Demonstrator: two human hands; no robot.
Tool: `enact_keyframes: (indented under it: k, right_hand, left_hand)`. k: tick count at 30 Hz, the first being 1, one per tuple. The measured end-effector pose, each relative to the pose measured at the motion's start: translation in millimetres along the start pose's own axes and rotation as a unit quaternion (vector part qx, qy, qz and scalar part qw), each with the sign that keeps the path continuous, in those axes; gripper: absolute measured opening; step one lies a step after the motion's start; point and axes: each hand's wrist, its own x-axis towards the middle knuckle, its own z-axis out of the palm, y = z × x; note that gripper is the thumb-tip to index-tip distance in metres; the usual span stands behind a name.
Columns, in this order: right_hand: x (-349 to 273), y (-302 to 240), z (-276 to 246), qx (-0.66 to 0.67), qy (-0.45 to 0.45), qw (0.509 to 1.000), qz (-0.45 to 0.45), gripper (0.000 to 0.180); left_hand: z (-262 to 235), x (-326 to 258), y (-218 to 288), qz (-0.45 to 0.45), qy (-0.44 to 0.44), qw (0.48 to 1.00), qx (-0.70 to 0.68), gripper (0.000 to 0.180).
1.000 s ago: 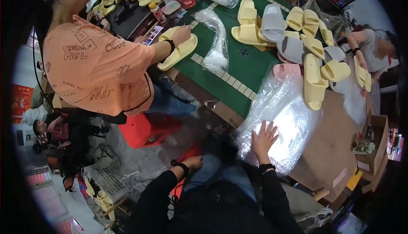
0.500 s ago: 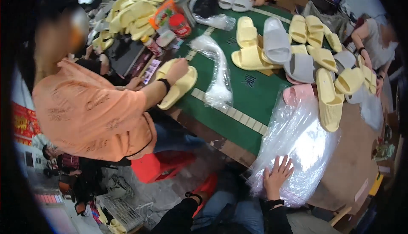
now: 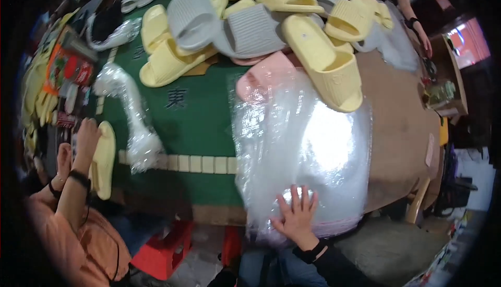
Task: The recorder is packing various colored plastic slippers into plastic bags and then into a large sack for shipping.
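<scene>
Your right arm wears a long black sleeve (image 3: pixel 342 268), dark all along the length that shows and ending close to the wrist. Around that wrist you have a black band (image 3: pixel 311 251), slim and snug, just below your right hand (image 3: pixel 298 222), which is ungloved. Your trousers are blue jeans (image 3: pixel 253 268). Left of them, a small dark patch (image 3: pixel 224 278) is too cut off to identify.

On my remote feed: large dark character (image 3: pixel 176 98) on the green mat (image 3: pixel 203 125), up-left of the fingers (image 3: pixel 296 199) of the right hand (image 3: pixel 299 223) | second character (image 3: pixel 138 52), unclear, farther up-left | red jar (image 3: pixel 78 70), far up-left, lettering too blurred for me to read
</scene>
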Motion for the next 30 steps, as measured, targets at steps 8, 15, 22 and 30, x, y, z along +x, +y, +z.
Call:
enact_keyframes:
  k: [8,15,22,30]
  right_hand:
    - [0.4,3.3,2.0,-0.010,0.033,0.999,0.005,0.056]
    - [-0.7,1.5,1.3,-0.021,0.007,1.000,0.010,0.054]
    - [-9.3,2.5,4.3,-0.018,-0.024,0.999,0.014,0.057]
    - [-8.4,6.7,11.2,-0.039,-0.022,0.999,0.003,0.060]
  left_hand:
    - [-10.1,41.5,26.9,0.018,-0.018,0.999,-0.021,0.050]
    - [-46.4,51.7,39.6,0.031,-0.018,0.998,-0.059,0.051]
    - [-52.9,61.7,51.8,0.041,-0.018,0.991,-0.125,0.052]
    - [-71.0,66.6,66.8,0.030,-0.019,0.988,-0.152,0.053]
